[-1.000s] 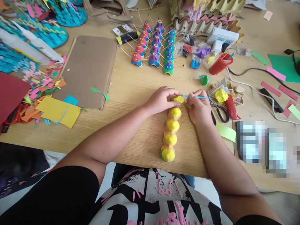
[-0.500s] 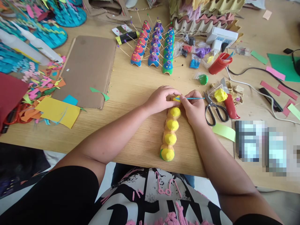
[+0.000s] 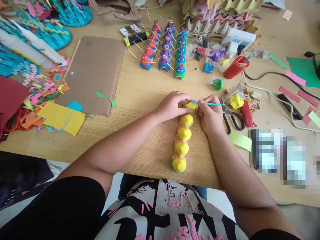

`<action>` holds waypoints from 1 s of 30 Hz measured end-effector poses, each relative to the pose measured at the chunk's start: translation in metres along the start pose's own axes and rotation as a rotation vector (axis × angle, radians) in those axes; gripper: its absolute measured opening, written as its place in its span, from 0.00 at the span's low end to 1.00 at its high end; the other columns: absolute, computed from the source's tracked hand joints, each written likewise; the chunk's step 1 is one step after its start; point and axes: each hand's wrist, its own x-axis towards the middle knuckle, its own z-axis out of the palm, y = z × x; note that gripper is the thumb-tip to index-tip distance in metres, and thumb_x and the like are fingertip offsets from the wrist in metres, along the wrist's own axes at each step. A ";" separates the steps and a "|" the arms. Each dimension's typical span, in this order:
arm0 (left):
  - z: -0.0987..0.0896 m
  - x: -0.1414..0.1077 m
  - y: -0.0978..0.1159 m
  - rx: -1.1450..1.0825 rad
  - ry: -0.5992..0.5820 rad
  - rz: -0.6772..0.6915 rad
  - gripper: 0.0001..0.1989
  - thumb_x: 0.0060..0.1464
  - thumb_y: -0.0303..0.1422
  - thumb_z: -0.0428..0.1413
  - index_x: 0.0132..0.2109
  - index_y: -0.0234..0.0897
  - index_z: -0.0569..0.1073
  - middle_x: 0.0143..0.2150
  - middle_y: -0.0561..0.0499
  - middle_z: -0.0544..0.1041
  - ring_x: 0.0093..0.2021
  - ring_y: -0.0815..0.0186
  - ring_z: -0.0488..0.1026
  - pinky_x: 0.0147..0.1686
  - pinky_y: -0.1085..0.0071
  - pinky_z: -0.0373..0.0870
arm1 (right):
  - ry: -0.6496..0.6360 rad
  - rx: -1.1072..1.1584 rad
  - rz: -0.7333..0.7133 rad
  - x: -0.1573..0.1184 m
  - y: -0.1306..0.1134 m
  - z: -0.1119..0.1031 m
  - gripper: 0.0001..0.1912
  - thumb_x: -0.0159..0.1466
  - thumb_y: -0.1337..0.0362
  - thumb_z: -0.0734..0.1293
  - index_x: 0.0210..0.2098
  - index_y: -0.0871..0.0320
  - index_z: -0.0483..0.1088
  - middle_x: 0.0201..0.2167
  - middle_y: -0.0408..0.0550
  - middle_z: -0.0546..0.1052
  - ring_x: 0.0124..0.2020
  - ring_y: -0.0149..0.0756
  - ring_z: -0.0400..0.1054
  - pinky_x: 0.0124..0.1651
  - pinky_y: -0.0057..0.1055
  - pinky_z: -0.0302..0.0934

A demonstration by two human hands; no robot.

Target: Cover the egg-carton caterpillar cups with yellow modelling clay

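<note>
A strip of egg-carton humps [image 3: 185, 133] topped with yellow clay lies on the table before me, pointing away. Green shows round the base of its nearest hump. My left hand [image 3: 172, 106] curves round the far end, thumb and fingers gripping the last hump's left side. On that hump sits yellow clay [image 3: 190, 105], partly covered by fingers. A thin blue modelling tool [image 3: 211, 104] is pinched in my right hand [image 3: 212, 115], its tip against or just beside this yellow clay; exact contact is too small to tell.
Black-handled scissors [image 3: 233, 119], yellow clay [image 3: 235, 101] in a box and a red-handled cutter [image 3: 247, 114] lie right. Finished-looking painted carton strips [image 3: 165, 50] bristling with pins stand beyond. Cardboard [image 3: 93, 73] and paper scraps [image 3: 61, 118] lie left; a red cup [image 3: 235, 68] stands upper right.
My right hand has shifted slightly right with the blue tool, uncovering more of the far hump's yellow clay. My left hand keeps its hold on the strip.
</note>
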 end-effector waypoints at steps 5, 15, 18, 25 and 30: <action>-0.001 0.000 0.000 -0.006 -0.013 0.007 0.14 0.57 0.31 0.70 0.50 0.38 0.83 0.52 0.47 0.86 0.55 0.58 0.80 0.60 0.61 0.72 | 0.011 -0.175 -0.018 -0.001 0.002 0.000 0.25 0.58 0.49 0.81 0.30 0.52 0.64 0.21 0.34 0.66 0.22 0.26 0.55 0.27 0.29 0.49; -0.002 0.001 0.002 -0.017 -0.020 -0.002 0.14 0.57 0.31 0.69 0.50 0.38 0.83 0.51 0.48 0.86 0.54 0.58 0.80 0.60 0.60 0.72 | 0.061 -0.370 -0.051 -0.001 0.002 0.003 0.25 0.60 0.47 0.80 0.29 0.51 0.63 0.23 0.37 0.66 0.23 0.29 0.57 0.27 0.32 0.50; -0.001 0.001 0.002 -0.020 -0.014 0.001 0.14 0.56 0.32 0.69 0.50 0.38 0.83 0.51 0.48 0.86 0.54 0.58 0.80 0.60 0.60 0.72 | 0.071 -0.384 -0.036 -0.001 0.000 0.004 0.25 0.60 0.47 0.80 0.29 0.51 0.62 0.22 0.37 0.66 0.23 0.29 0.57 0.26 0.32 0.50; -0.002 0.001 0.003 -0.010 -0.026 -0.012 0.13 0.56 0.32 0.68 0.50 0.39 0.83 0.51 0.48 0.86 0.53 0.58 0.80 0.60 0.60 0.72 | 0.077 -0.326 -0.059 -0.001 0.002 0.004 0.25 0.59 0.49 0.81 0.28 0.52 0.64 0.22 0.37 0.67 0.23 0.28 0.57 0.25 0.30 0.49; -0.002 -0.001 0.007 -0.001 -0.013 -0.042 0.18 0.56 0.32 0.69 0.54 0.41 0.82 0.53 0.48 0.86 0.55 0.57 0.80 0.61 0.59 0.72 | 0.051 -0.124 -0.040 0.002 0.003 -0.001 0.26 0.59 0.47 0.81 0.30 0.51 0.62 0.21 0.34 0.63 0.21 0.26 0.54 0.24 0.29 0.49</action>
